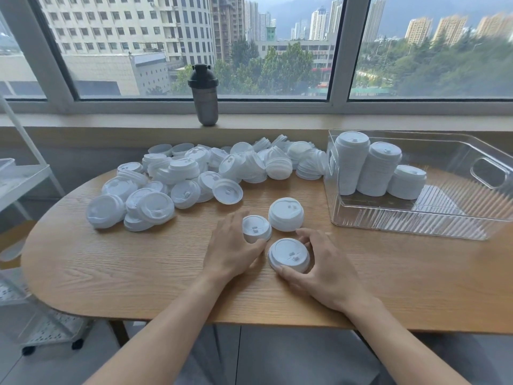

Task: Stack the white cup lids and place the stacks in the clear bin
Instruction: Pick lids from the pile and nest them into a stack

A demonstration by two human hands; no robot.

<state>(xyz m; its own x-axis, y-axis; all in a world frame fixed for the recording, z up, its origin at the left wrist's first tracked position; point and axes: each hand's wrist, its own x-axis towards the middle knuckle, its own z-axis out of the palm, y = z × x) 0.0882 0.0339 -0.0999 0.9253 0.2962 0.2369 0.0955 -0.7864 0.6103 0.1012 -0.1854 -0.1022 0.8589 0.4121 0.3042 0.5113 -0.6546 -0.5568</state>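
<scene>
Several loose white cup lids (pixel 180 179) lie in a heap across the far left and middle of the wooden table (pixel 138 273). The clear bin (pixel 433 223) at the right holds three upright stacks of lids (pixel 377 168). Near the front, my left hand (pixel 233 245) grips a small lid (pixel 256 227) from its left side. My right hand (pixel 324 268) curls round a second lid (pixel 288 255), thumb at its near edge and fingers at its far right. A short stack of lids (pixel 286 213) sits just behind them, untouched.
A dark shaker bottle (pixel 205 95) stands on the windowsill behind the heap. A white wheeled rack (pixel 25 190) stands off the table's left end. The bin's near wall lies right of my right hand.
</scene>
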